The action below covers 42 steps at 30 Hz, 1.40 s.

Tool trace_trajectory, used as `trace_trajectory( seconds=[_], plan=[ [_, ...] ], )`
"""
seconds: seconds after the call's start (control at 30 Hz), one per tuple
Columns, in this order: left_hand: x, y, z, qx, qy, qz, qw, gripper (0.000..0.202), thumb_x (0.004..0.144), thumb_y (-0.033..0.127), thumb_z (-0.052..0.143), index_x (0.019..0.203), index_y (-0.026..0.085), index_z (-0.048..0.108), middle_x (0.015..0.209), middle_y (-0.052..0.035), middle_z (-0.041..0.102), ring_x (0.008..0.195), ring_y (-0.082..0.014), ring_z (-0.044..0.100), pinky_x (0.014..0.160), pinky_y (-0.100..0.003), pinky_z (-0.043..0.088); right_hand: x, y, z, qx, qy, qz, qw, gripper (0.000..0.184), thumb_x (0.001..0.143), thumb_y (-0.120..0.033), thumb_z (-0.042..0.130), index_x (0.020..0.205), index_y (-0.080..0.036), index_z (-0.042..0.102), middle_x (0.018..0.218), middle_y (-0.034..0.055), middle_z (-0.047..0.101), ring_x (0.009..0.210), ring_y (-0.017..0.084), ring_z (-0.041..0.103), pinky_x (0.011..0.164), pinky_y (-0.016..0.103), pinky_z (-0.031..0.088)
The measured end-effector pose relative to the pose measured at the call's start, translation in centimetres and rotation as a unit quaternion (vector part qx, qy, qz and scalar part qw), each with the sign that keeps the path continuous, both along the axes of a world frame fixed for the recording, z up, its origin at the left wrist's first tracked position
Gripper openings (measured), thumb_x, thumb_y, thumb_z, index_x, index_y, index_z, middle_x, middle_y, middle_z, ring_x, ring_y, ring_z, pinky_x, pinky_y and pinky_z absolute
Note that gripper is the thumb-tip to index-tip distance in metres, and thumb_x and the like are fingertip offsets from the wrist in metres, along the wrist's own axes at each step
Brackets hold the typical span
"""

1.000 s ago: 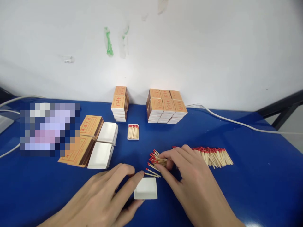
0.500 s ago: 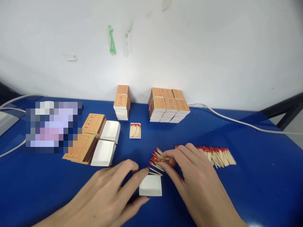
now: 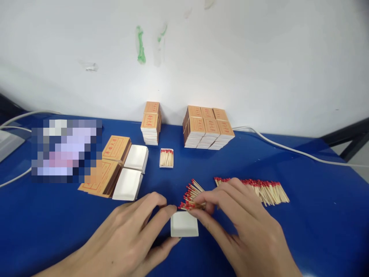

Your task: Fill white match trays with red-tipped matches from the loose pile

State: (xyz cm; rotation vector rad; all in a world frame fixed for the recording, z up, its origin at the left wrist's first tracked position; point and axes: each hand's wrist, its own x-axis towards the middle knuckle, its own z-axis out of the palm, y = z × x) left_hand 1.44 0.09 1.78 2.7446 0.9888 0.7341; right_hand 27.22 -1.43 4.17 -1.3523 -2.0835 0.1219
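An empty white matchbox tray (image 3: 184, 224) lies in front of me. My left hand (image 3: 135, 231) holds it by the left end, index finger at the far edge and thumb at the near edge. Just beyond the tray my right hand (image 3: 239, 219) pinches several red-tipped matches (image 3: 186, 206) between thumb and index finger, their heads pointing left. More loose matches (image 3: 194, 188) fan out right behind those fingertips. To the right, partly covered by that hand, a long pile of matches (image 3: 271, 192) lies with heads facing the wall.
A tray full of matches (image 3: 166, 158) sits mid-table. Stacked empty trays (image 3: 128, 184) and flat matchbox sleeves (image 3: 103, 175) lie left. Stacks of closed matchboxes (image 3: 151, 123) (image 3: 209, 127) stand by the wall. A white cable (image 3: 288, 150) runs at right; a blurred object (image 3: 67, 148) lies far left.
My right hand has drawn the pinched matches slightly toward me and left, close to the tray's far edge. The loose matches by that edge are now gathered at its fingertips. My left hand stays at the tray.
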Motion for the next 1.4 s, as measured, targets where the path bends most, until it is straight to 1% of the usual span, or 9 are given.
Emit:
trace_trajectory(
  seconds=[0.07, 0.2, 0.37, 0.53, 0.77, 0.93, 1.03, 1.23, 1.4],
  plan=[
    [0.1, 0.0, 0.0, 0.006, -0.003, 0.002, 1.0, 0.025, 0.123, 0.031, 0.051, 0.139, 0.02, 0.067, 0.117, -0.0065, 0.074, 0.092, -0.0204, 0.083, 0.067, -0.034, 0.064, -0.3, -0.1, 0.0, -0.004, 0.013, 0.016, 1.0, 0.011, 0.117, -0.022, 0.07, 0.108, -0.028, 0.068, 0.092, -0.0071, 0.074, 0.089, 0.015, 0.072, 0.114, 0.034, 0.047],
    [0.2, 0.0, 0.1, 0.017, -0.007, 0.002, 1.0, 0.024, 0.123, 0.029, 0.05, 0.138, 0.018, 0.066, 0.117, -0.007, 0.075, 0.093, -0.0206, 0.084, 0.067, -0.033, 0.065, -0.5, -0.3, 0.0, -0.033, 0.019, 0.056, 0.998, 0.011, 0.116, -0.021, 0.071, 0.107, -0.027, 0.069, 0.095, -0.0057, 0.078, 0.088, 0.016, 0.069, 0.099, 0.034, 0.053],
    [0.1, 0.0, 0.2, 0.009, -0.005, -0.001, 1.0, 0.024, 0.122, 0.029, 0.052, 0.139, 0.019, 0.067, 0.117, -0.0065, 0.075, 0.094, -0.0205, 0.083, 0.07, -0.035, 0.066, -0.7, -1.2, -0.7, -0.062, 0.006, 0.078, 0.995, 0.01, 0.114, -0.023, 0.073, 0.105, -0.027, 0.069, 0.096, -0.003, 0.079, 0.089, 0.019, 0.068, 0.089, 0.037, 0.054],
    [0.0, -0.1, 0.1, -0.007, -0.011, -0.007, 1.0, 0.023, 0.122, 0.028, 0.051, 0.138, 0.019, 0.066, 0.117, -0.0061, 0.075, 0.095, -0.0195, 0.083, 0.07, -0.034, 0.065, -0.9, -1.6, -1.6, -0.061, -0.011, 0.087, 0.994, 0.011, 0.113, -0.019, 0.071, 0.105, -0.025, 0.069, 0.098, -0.0004, 0.078, 0.094, 0.022, 0.071, 0.091, 0.039, 0.054],
    [-0.1, -0.1, -0.3, -0.01, -0.02, -0.007, 1.0, 0.022, 0.122, 0.027, 0.054, 0.138, 0.02, 0.067, 0.119, -0.0066, 0.075, 0.097, -0.0213, 0.084, 0.068, -0.036, 0.065, -0.6, -1.4, -1.4, -0.066, -0.043, 0.078, 0.994, 0.011, 0.115, -0.02, 0.068, 0.106, -0.024, 0.072, 0.101, 0.0027, 0.077, 0.095, 0.023, 0.069, 0.091, 0.041, 0.053],
    [-0.1, -0.1, 0.4, -0.058, -0.03, 0.003, 0.998, 0.027, 0.123, 0.036, 0.054, 0.144, 0.022, 0.065, 0.116, -0.0033, 0.076, 0.09, -0.0176, 0.083, 0.069, -0.032, 0.066, -0.5, -1.1, -1.0, -0.083, -0.013, 0.078, 0.993, 0.007, 0.111, -0.02, 0.075, 0.107, -0.025, 0.074, 0.097, 0.0001, 0.076, 0.091, 0.022, 0.066, 0.086, 0.04, 0.054],
    [-0.1, -0.2, 0.8, -0.091, -0.053, 0.008, 0.994, 0.023, 0.123, 0.04, 0.059, 0.138, 0.025, 0.066, 0.111, 0.0002, 0.077, 0.086, -0.0142, 0.082, 0.072, -0.027, 0.067, -0.2, -0.9, -0.6, -0.108, 0.008, 0.081, 0.991, 0.008, 0.11, -0.02, 0.077, 0.106, -0.026, 0.075, 0.099, -0.0009, 0.077, 0.091, 0.021, 0.067, 0.089, 0.039, 0.056],
    [-0.3, -0.3, 0.9, -0.16, -0.099, -0.004, 0.982, 0.014, 0.12, 0.03, 0.064, 0.132, 0.026, 0.071, 0.112, 0.0017, 0.078, 0.088, -0.0095, 0.082, 0.08, -0.016, 0.066, 0.8, -0.6, 0.0, -0.161, 0.017, 0.086, 0.983, 0.008, 0.109, -0.025, 0.081, 0.111, -0.031, 0.077, 0.104, -0.0017, 0.079, 0.097, 0.021, 0.073, 0.101, 0.04, 0.059],
    [-0.2, -0.1, 1.0, -0.215, -0.144, -0.012, 0.966, 0.007, 0.118, 0.025, 0.068, 0.12, 0.027, 0.075, 0.1, 0.0051, 0.078, 0.079, -0.0071, 0.079, 0.076, -0.013, 0.063, 0.9, -0.4, 0.0, -0.177, 0.012, 0.095, 0.98, 0.008, 0.111, -0.024, 0.079, 0.11, -0.031, 0.075, 0.107, -0.0024, 0.079, 0.097, 0.02, 0.074, 0.096, 0.038, 0.06]
  ],
)
